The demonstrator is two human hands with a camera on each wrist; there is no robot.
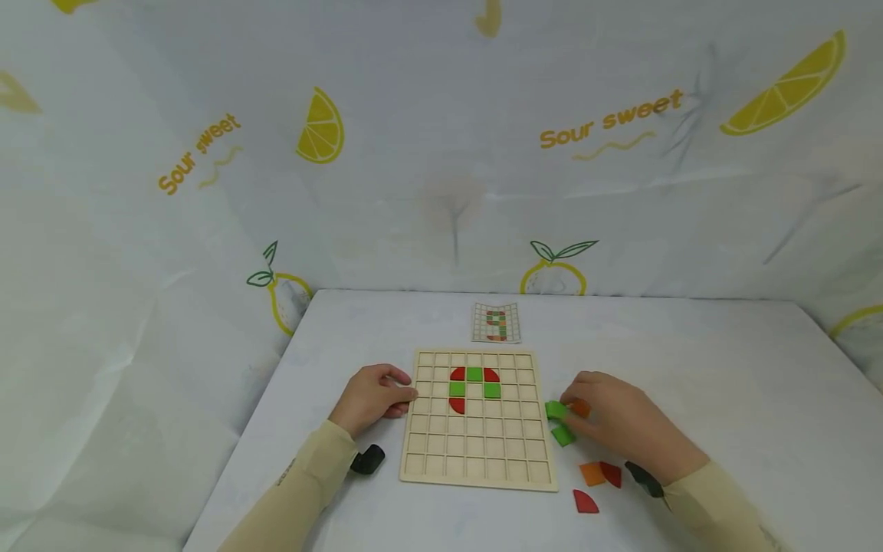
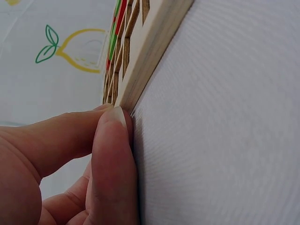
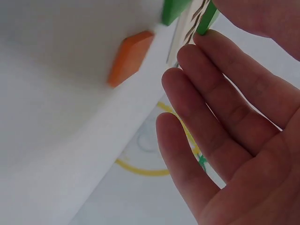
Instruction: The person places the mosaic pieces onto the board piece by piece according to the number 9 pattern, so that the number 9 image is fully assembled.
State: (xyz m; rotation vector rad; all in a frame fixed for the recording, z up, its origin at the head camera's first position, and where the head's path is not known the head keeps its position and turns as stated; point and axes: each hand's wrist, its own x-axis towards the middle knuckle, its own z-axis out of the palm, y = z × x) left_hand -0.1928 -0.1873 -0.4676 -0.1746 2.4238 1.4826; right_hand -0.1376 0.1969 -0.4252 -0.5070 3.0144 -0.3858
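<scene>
A wooden grid board (image 1: 476, 437) lies flat on the white table, with red and green tiles (image 1: 474, 382) set in its upper rows. My left hand (image 1: 405, 402) holds the board's left edge. In the left wrist view thumb and forefinger (image 2: 111, 123) meet on that edge (image 2: 150, 51). My right hand (image 1: 567, 406) lies just right of the board with fingers nearly straight, its forefinger tip touching a green tile (image 3: 206, 21). A second green tile (image 1: 563, 435) and an orange tile (image 3: 131, 56) lie beside it.
A small pattern card (image 1: 496, 322) lies beyond the board. Loose orange (image 1: 592, 473) and red tiles (image 1: 611, 474) and another red one (image 1: 585, 502) sit by my right wrist. Lemon-print sheeting walls the table on three sides.
</scene>
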